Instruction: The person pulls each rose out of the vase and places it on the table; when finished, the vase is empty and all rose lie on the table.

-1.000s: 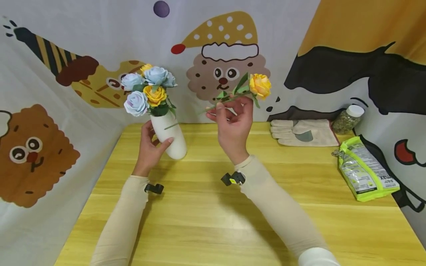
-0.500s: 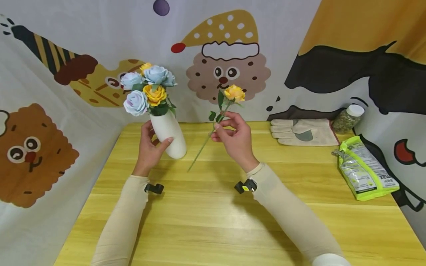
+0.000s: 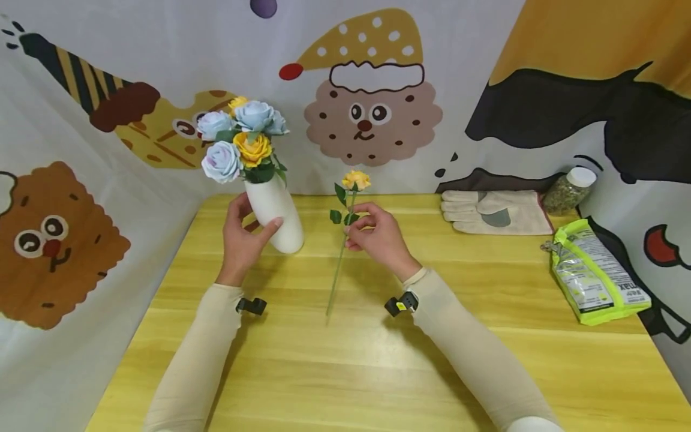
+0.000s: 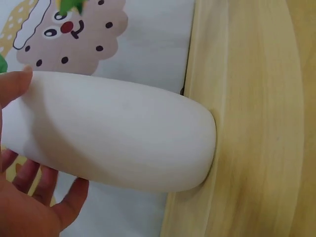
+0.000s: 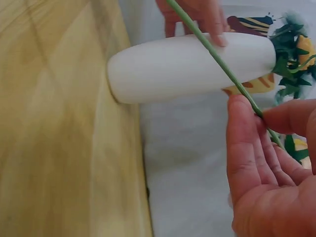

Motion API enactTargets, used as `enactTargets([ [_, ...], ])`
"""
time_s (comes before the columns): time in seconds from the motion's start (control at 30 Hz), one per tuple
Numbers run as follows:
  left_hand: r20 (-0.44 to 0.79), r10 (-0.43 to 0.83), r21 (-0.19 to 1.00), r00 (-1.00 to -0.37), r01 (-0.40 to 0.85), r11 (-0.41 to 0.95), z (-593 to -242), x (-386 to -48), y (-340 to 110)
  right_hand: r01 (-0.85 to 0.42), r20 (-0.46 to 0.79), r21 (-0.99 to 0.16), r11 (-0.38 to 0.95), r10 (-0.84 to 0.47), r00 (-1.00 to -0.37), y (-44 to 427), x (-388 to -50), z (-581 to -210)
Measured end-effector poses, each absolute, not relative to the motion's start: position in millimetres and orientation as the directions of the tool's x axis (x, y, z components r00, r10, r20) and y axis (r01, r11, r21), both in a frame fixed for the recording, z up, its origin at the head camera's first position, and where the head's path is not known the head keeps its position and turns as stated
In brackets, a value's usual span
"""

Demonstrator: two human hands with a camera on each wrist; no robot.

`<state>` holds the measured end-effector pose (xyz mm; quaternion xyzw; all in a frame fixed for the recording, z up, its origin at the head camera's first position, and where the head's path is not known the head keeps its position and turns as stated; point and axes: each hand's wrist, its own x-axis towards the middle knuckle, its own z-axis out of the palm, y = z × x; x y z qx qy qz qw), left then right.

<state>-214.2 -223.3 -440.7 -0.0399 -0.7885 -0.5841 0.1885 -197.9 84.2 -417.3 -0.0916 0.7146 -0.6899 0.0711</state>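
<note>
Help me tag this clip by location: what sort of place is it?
Perhaps a makeshift filming corner: a wood-look table, cartoon-printed cloth hung behind and beside it, and black wrist devices.

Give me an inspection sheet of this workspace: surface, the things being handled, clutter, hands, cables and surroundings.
Surface: wooden table, light wood-grain top.
Things being handled: white vase, base on the table, holding blue flowers and yellow flowers; one single yellow flower outside it.
Clutter: glove, white-lidded jar and green-edged bag, all toward the table's right side.
Hands: left hand grips the vase; right hand pinches the single flower's stem.
Cables: nothing seen.
Surroundings: cloth with cartoon prints, behind and at both sides.
</note>
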Motion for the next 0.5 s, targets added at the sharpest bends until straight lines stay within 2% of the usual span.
enactTargets([
  [0.5, 0.312, -0.19, 0.907, -0.931, 0.233, 0.351, -438, -214, -217, 0.08, -0.15, -0.974, 0.212, -0.338, -0.929, 67, -195, -460],
])
